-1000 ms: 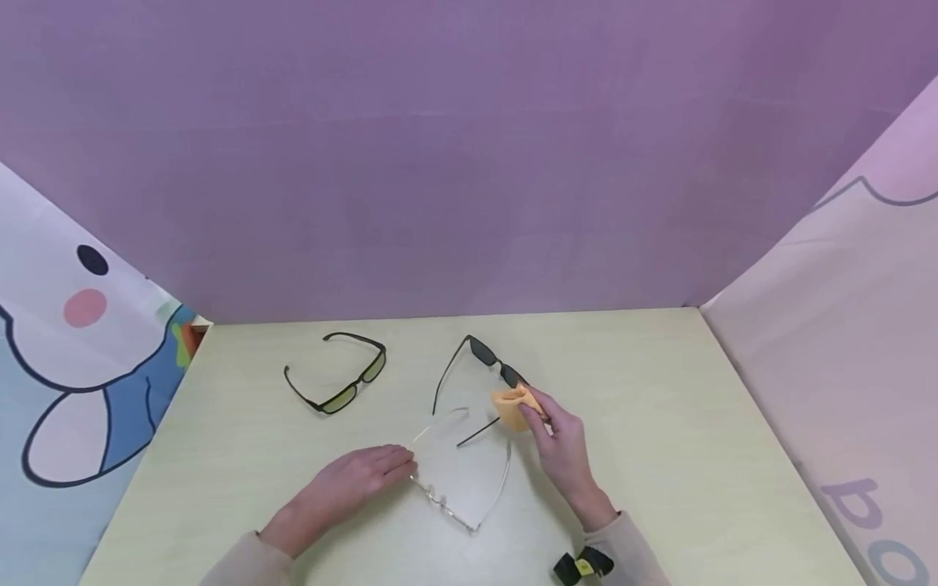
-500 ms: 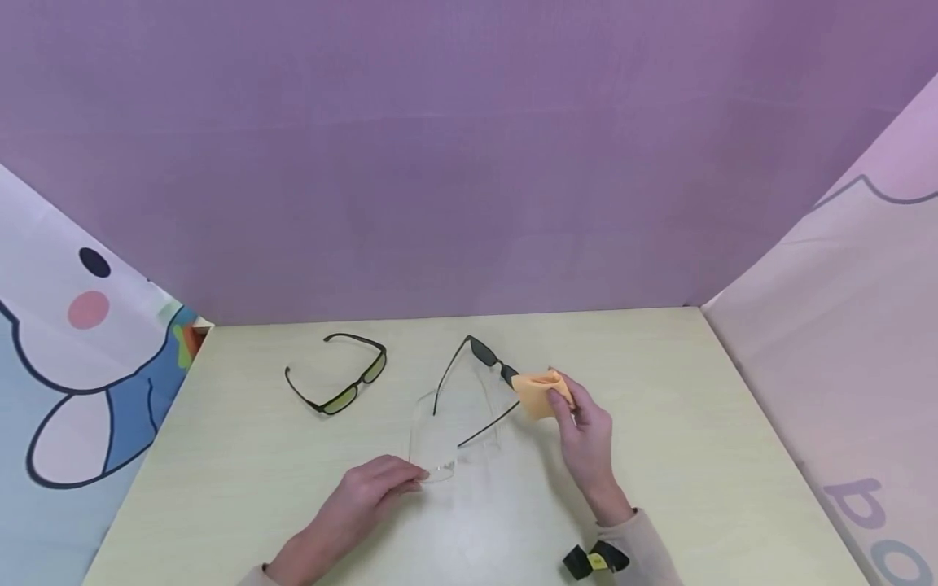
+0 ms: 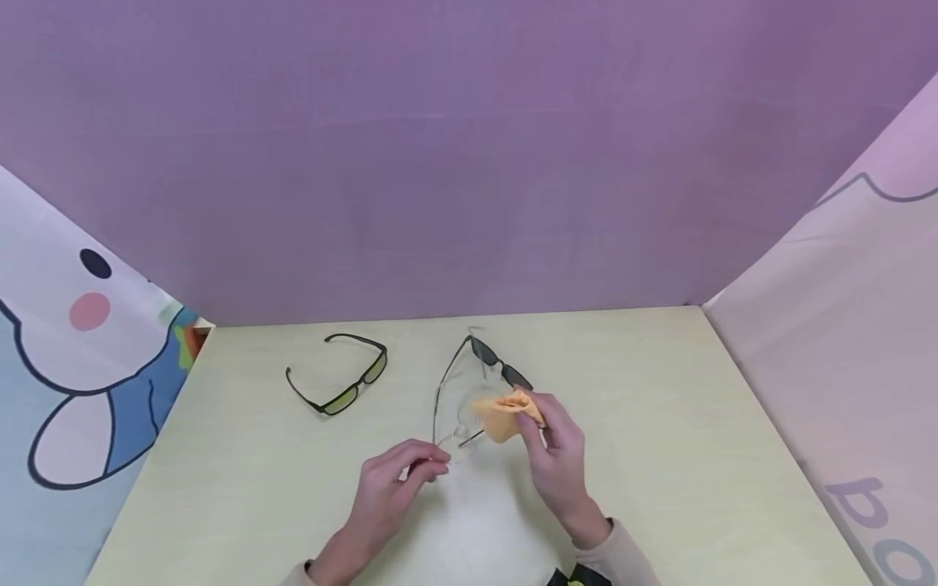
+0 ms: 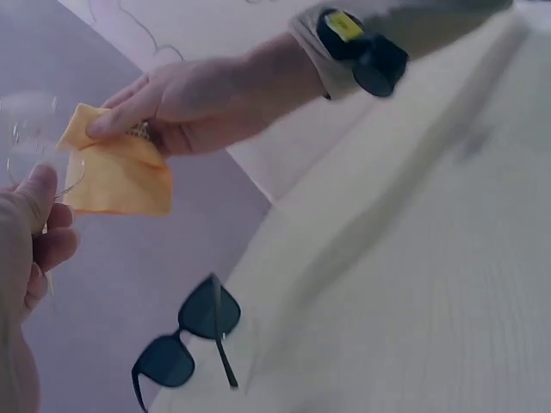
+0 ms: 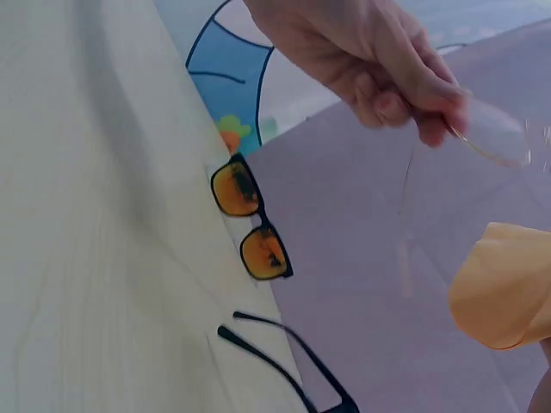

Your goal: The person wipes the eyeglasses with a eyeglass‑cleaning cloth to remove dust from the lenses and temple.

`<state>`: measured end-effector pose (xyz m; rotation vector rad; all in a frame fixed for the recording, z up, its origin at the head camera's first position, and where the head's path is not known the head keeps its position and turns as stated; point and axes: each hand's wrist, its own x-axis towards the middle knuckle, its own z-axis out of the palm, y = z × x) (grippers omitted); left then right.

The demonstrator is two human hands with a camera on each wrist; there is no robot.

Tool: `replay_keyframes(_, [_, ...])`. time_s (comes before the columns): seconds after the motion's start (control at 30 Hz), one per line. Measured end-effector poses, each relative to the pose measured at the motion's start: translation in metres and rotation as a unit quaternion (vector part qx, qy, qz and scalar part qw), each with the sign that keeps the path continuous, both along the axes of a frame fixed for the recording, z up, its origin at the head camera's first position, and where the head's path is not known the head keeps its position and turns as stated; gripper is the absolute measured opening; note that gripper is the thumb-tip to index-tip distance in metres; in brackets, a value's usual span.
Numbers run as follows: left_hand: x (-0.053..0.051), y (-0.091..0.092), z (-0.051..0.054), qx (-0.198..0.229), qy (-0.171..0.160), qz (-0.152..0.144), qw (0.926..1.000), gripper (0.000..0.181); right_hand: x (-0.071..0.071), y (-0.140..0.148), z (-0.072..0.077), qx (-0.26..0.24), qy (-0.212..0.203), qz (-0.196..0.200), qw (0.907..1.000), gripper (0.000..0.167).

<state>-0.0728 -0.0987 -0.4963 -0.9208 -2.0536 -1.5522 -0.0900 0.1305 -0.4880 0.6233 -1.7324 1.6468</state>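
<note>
Orange cloth (image 3: 498,415) pinched between thumb and fingers of the right hand (image 3: 557,456), bunched at the top with the rest hanging loose. Left hand (image 3: 392,484) has thumb and fingertips closed on one side of some clear glasses (image 5: 495,138), held up off the desk (image 3: 696,423), so both hands are full. Cloth's just beside the clear lenses; can't really tell if they're touching. There's a black gadget (image 4: 374,64) with a yellow label on the right wrist. Past the hands, dark sunglasses (image 3: 484,352) sit on the desk, arms unfolded. Off to the left of those, black-framed glasses (image 3: 340,400), also unfolded, greenish lenses from above. Plain purple backdrop (image 3: 469,163) behind it all.
</note>
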Motion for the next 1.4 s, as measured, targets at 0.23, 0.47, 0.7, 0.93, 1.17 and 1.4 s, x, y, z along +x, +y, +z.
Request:
replay_keyframes(0.23, [0.001,0.016,0.016,0.055,-0.082,0.023,0.9949,0.02,0.003,-0.013,0.005,0.029,0.051,-0.015,0.9982,0.02])
replay_keyframes(0.47, [0.001,0.023,0.019,0.043,-0.085,0.007,0.9954,0.021,0.004,-0.021,0.005,0.097,0.085,-0.007,0.9916,0.03])
replay_keyframes(0.7, [0.002,0.023,0.017,0.018,-0.06,0.006,0.998,0.02,0.006,-0.028,0.005,0.11,0.022,0.045,0.9927,0.032])
replay_keyframes(0.93, [0.002,0.022,0.013,0.023,-0.008,0.033,0.9992,0.009,0.01,-0.033,0.007,0.06,0.013,0.062,0.9962,0.026])
replay_keyframes(1.17, [-0.001,0.029,0.008,0.036,-0.009,0.007,0.9993,0.017,0.014,-0.038,0.013,-0.032,-0.056,0.067,0.9957,0.041])
replay_keyframes(1.4, [-0.004,0.031,0.004,0.035,-0.01,-0.001,0.9993,0.022,0.013,-0.038,0.012,-0.067,-0.067,0.069,0.9931,0.038])
